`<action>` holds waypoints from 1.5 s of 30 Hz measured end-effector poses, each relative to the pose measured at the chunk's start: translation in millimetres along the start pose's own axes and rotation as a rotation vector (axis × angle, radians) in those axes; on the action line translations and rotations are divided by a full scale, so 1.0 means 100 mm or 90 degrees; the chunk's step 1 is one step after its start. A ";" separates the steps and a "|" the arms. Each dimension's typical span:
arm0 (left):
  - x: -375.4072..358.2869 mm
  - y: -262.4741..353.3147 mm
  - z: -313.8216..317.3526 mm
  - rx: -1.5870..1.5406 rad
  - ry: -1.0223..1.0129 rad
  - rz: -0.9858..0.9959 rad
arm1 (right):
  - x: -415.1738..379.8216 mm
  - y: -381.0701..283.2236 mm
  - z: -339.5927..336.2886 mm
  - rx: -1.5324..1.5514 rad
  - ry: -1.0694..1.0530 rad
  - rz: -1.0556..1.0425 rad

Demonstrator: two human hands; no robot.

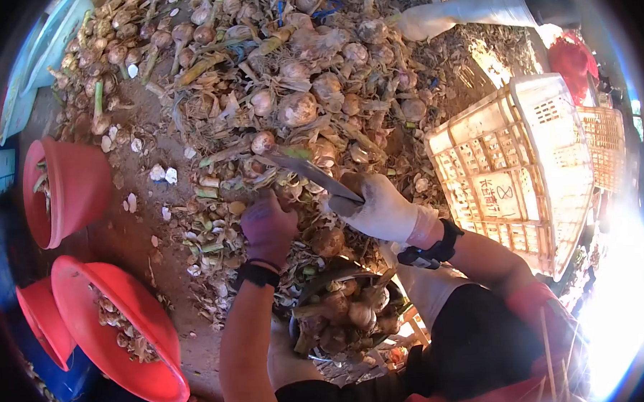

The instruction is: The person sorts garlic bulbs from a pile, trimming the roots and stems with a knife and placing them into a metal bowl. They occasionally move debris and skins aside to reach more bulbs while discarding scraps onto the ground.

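My right hand (377,207), in a pale glove, is closed round the handle end of a long dark-bladed knife (310,173). The blade points up and left across the heap of bulbs (298,108), which carry dry stalks, roots and loose husks. Lower left of the blade is my left hand (269,228) in a purplish glove. Its fingers curl down into the stalks and trimmings, and whatever they grip is hidden. Between my legs, a dark round container (298,313) holds several bulbs (361,314) with stalks attached.
Cut stalk ends (209,249) and white pieces litter the ground on the left. A pink bucket (84,182) lies tilted, with red basins (117,282) below it. Cream plastic crates (507,171) stand at the right. Another person's sleeved, gloved arm (465,11) reaches in at top right.
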State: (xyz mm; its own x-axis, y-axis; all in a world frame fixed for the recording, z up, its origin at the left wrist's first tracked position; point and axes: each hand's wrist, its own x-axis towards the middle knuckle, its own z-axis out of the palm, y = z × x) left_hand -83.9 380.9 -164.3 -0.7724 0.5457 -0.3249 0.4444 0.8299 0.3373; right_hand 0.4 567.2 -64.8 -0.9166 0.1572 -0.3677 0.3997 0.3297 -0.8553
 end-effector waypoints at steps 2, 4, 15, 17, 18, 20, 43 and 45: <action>-0.06 -0.10 -0.01 -0.101 0.055 -0.022 | -0.01 0.07 -0.02 0.023 -0.003 -0.002; -0.14 -0.29 -0.18 -0.269 -0.069 -0.070 | -0.04 0.16 0.01 -0.032 -0.026 0.006; -1.24 -0.04 -0.86 -0.888 -0.120 -0.140 | -0.15 -0.27 0.40 -0.276 -0.247 -0.173; -1.32 -0.19 -0.73 -0.897 -0.068 -0.180 | -0.13 -0.32 0.49 -0.321 -0.244 -0.214; -1.38 -0.33 -0.61 -0.846 -0.063 -0.116 | -0.13 -0.35 0.53 -0.322 -0.247 -0.217; -1.47 -0.45 -0.54 -0.796 -0.054 -0.056 | -0.15 -0.41 0.62 -0.326 -0.259 -0.262; -1.47 -0.47 -0.67 -1.364 0.167 -0.201 | -0.23 -0.49 0.81 -0.269 -0.270 -0.146; -1.56 -0.47 -0.62 -1.362 0.026 -0.041 | -0.16 -0.46 0.76 -0.275 -0.217 -0.179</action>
State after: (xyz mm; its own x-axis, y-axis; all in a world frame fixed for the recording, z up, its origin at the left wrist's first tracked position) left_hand -12.3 250.1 -74.7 -0.7813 0.5031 -0.3693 -0.6188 -0.5476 0.5632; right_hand -4.5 479.3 -47.6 -0.9119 -0.2729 -0.3065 0.0459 0.6743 -0.7370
